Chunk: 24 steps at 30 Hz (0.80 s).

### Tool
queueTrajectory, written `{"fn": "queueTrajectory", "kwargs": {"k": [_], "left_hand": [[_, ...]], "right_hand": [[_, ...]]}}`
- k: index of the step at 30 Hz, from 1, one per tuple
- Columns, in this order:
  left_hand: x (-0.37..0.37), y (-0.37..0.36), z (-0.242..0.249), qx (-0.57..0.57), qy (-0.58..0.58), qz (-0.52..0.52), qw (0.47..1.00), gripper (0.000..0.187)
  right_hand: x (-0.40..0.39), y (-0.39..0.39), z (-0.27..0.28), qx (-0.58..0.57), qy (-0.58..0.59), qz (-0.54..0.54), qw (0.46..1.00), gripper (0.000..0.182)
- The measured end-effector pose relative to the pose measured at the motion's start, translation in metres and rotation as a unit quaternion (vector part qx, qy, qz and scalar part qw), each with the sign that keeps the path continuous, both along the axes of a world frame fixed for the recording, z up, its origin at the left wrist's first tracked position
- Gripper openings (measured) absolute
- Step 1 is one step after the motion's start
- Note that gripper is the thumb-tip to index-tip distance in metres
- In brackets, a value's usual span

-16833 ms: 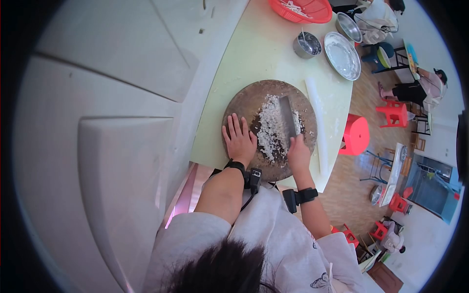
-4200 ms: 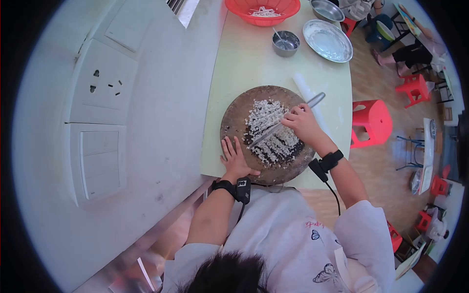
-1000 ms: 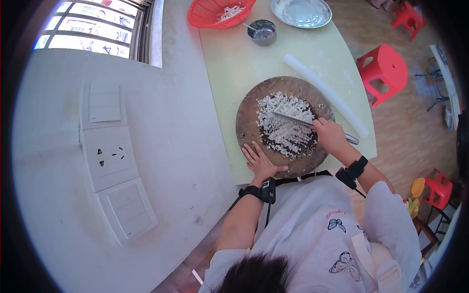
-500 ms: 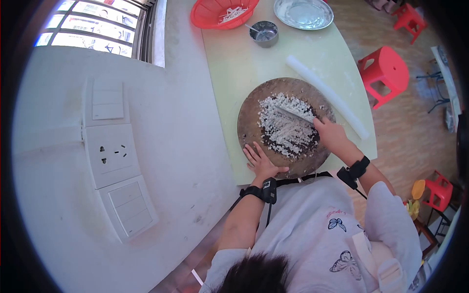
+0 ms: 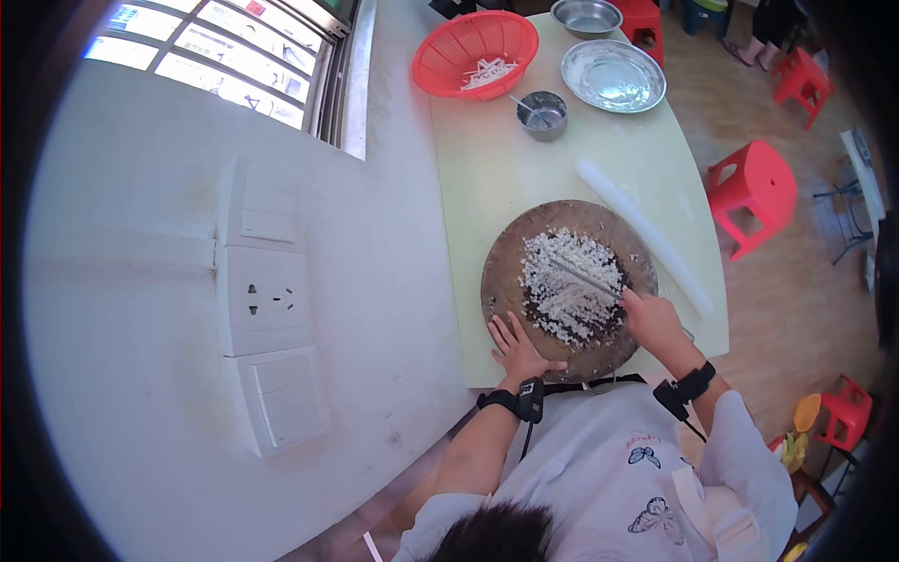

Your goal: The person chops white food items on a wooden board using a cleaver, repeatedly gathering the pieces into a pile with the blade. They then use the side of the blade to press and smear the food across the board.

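Note:
A round wooden chopping board (image 5: 506, 245) lies near the front end of the pale table. Chopped white bits (image 5: 562, 300) are heaped over its middle, with darker bits among them. My right hand (image 5: 654, 323) is closed on the handle of a knife (image 5: 586, 277), whose blade is on edge in the heap. Fingers spread, my left hand (image 5: 519, 352) rests flat on the board's lower left edge and holds nothing. A long white roll (image 5: 646, 236) lies on the table just right of the board.
Beyond the board are a small metal bowl with a spoon (image 5: 542, 116), a red basket with white strips (image 5: 476, 56), a silver tray (image 5: 613, 76) and another metal bowl (image 5: 586, 17). A wall (image 5: 375, 281) borders the table's left; a red stool (image 5: 757, 192) is right.
The view has shifted, so the table and board appear lower and further right, and more shows at the far end. The knife remains in my right hand; my left stays on the board.

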<state>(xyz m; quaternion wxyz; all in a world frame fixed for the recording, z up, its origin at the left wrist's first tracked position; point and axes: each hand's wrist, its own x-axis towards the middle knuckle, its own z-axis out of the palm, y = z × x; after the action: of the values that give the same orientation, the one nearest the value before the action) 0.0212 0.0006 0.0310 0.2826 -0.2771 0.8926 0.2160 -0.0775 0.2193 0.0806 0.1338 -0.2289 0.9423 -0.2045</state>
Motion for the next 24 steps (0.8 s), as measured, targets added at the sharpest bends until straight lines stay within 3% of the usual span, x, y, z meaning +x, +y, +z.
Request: {"fn": "queueTrajectory", "kwargs": {"k": [3, 6, 9, 12, 16, 21, 24], "left_hand": [[0.0, 0.0, 0.001, -0.001, -0.004, -0.004, 1.0, 0.148], [-0.001, 0.003, 0.001, -0.016, -0.007, 0.006, 1.0, 0.148], [-0.002, 0.001, 0.003, -0.001, -0.019, 0.0, 1.0, 0.146], [-0.001, 0.001, 0.002, -0.002, -0.008, 0.003, 1.0, 0.147], [0.0, 0.001, 0.001, -0.003, 0.0, 0.005, 1.0, 0.148], [0.002, -0.001, -0.002, -0.002, 0.012, 0.005, 1.0, 0.149], [-0.002, 0.002, 0.003, 0.008, -0.002, 0.008, 1.0, 0.148]], "right_hand": [[0.005, -0.003, 0.002, -0.052, 0.066, -0.036, 0.996, 0.011], [0.002, 0.0, -0.012, 0.046, 0.011, -0.026, 0.999, 0.013], [-0.003, 0.0, 0.0, 0.063, -0.005, -0.014, 0.998, 0.015], [0.004, 0.0, 0.003, 0.023, 0.032, -0.031, 0.999, 0.014], [0.005, 0.009, -0.011, 0.051, 0.019, -0.011, 0.998, 0.013], [0.011, 0.009, -0.002, -0.024, 0.052, -0.005, 0.998, 0.013], [0.012, 0.01, -0.019, 0.037, 0.007, 0.011, 0.999, 0.015]]}}
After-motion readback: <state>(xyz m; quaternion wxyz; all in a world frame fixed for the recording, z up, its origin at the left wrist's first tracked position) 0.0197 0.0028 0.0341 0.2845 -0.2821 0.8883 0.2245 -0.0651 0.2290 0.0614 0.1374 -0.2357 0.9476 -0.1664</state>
